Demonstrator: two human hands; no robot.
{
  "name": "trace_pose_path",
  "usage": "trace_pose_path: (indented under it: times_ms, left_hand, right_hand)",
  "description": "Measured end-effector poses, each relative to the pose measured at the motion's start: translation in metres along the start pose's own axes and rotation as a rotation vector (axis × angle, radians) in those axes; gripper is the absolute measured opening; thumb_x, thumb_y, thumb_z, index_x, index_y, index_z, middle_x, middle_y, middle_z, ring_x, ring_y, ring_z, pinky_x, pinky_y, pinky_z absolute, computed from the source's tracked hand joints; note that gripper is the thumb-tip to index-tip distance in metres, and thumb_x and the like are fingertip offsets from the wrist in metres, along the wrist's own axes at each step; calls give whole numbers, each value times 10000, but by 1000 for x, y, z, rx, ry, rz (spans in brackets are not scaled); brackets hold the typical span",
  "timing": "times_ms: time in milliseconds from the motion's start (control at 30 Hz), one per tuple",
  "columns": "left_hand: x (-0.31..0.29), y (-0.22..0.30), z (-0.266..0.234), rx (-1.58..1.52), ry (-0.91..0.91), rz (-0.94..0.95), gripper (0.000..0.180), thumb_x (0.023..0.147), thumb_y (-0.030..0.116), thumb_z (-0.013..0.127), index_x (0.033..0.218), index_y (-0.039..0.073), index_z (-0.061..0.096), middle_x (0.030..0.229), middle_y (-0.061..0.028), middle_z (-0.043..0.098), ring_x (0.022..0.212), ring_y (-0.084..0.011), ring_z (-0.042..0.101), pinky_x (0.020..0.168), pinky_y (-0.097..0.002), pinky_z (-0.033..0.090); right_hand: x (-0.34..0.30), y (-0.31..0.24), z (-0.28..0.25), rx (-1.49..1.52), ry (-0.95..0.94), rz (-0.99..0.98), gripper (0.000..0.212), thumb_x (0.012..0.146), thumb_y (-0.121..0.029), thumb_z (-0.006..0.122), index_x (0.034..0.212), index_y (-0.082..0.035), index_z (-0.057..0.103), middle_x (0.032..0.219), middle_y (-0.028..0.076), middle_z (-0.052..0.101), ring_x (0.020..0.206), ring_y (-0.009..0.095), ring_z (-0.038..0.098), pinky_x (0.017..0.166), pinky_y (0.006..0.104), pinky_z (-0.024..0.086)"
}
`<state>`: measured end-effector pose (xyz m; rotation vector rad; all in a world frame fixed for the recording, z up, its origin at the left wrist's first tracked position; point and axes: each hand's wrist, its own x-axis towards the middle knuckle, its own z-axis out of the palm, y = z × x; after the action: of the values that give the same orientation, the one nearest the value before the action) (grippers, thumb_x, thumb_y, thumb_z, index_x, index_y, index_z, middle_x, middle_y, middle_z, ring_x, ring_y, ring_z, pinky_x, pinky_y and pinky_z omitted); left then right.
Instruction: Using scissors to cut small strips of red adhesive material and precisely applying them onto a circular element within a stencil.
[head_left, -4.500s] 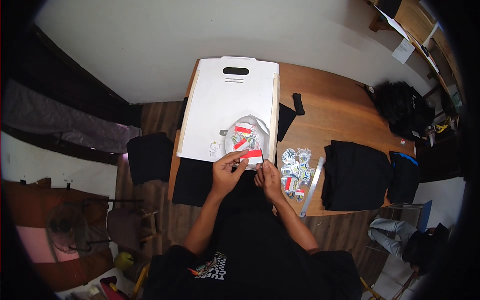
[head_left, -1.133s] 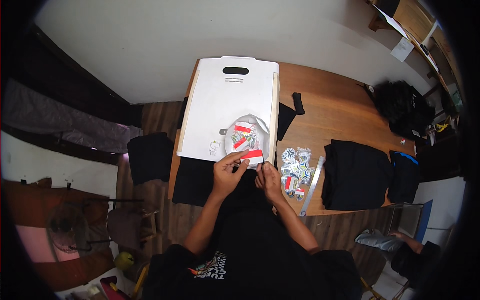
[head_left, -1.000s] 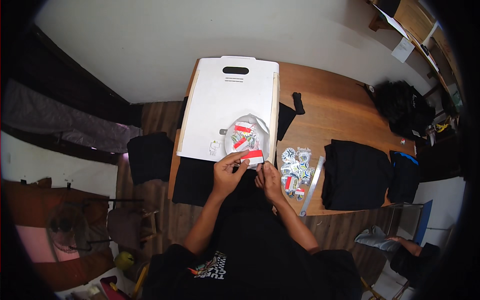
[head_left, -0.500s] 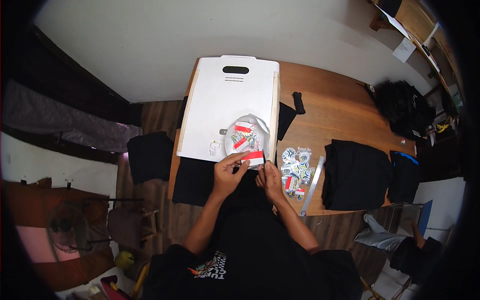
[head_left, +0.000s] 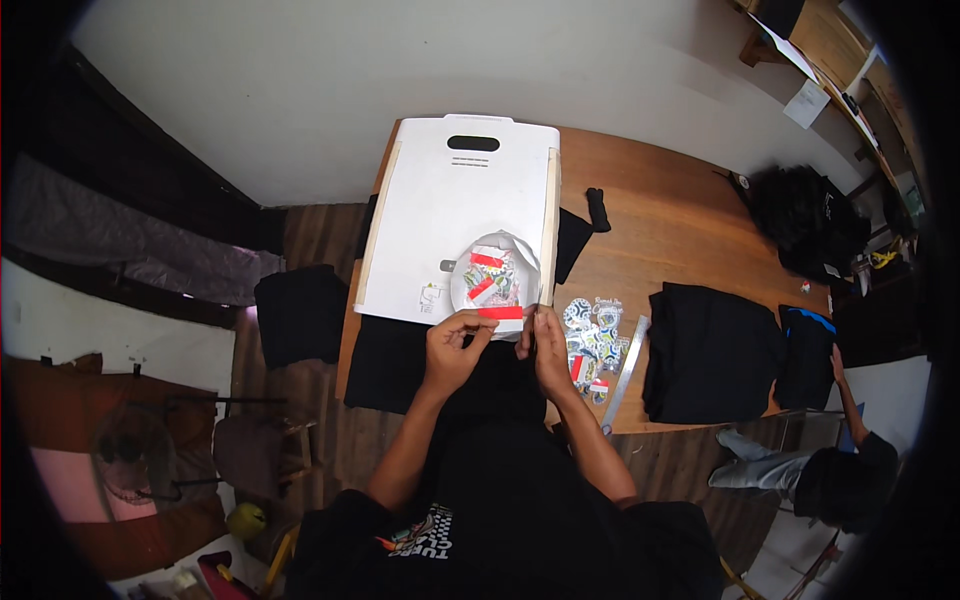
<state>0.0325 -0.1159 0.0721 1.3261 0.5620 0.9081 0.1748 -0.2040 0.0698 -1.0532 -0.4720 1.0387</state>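
Head view looks down on your brown wooden worktop (head_left: 690, 215), and the largest thing on it is the white rectangular board with a slot handle (head_left: 450, 225), laid flat with a pale wooden strip along each long side. It gives you a smooth, bright backing, probably so the small pieces show up and do not slide. Black fabric (head_left: 400, 355) lies under its near edge and runs toward you, stretched flat where your hands work.

To your right sits a folded stack of black cloth (head_left: 710, 350), well apart from the board — set aside, it seems, so it does not crowd you. Between that stack and your hands lies a slim metal ruler (head_left: 626, 365), and just beside it a cluster of small printed cut-out patches (head_left: 590, 335), kept within easy reach of your right hand (head_left: 550, 350).

On the board's near part rests a round white paper piece with colourful patches and red strips on it (head_left: 492, 278). At its lower rim you hold a short red strip of tape (head_left: 500, 312) — your left hand (head_left: 452, 350) pinches one end, fingers closed narrow on it, and your right-hand fingers meet the other end, keeping the strip taut and level across the edge. Whether it already touches the paper I cannot tell.
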Motion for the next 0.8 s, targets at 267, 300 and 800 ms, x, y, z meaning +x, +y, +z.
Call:
trace_pose_path:
  times_ms: [267,300,800]
  left_hand:
    - [5,11,2,167,-31,-52,262,918,-71,651,1179,-79,653,980,-100,692,897,-103,637,822,-230,508]
    - [6,11,4,182,18,-49,321,918,-64,655,1238,-73,626,969,-92,690,881,-93,631,814,-224,504]
    - [4,2,12,19,84,-60,226,918,-74,651,1140,-60,689,985,-55,642,900,-85,610,803,-214,490]
  right_hand:
    - [4,8,-8,-381,-23,-33,169,947,-174,701,1013,-35,632,643,-113,352,597,1,312,563,195,260]
    - [2,9,-7,-389,-5,2,169,949,-186,702,978,-29,646,644,-114,381,596,-1,326,558,198,260]
    - [-9,21,3,-208,56,-21,182,1014,-225,595,983,-46,580,677,-75,429,579,20,364,517,207,286]
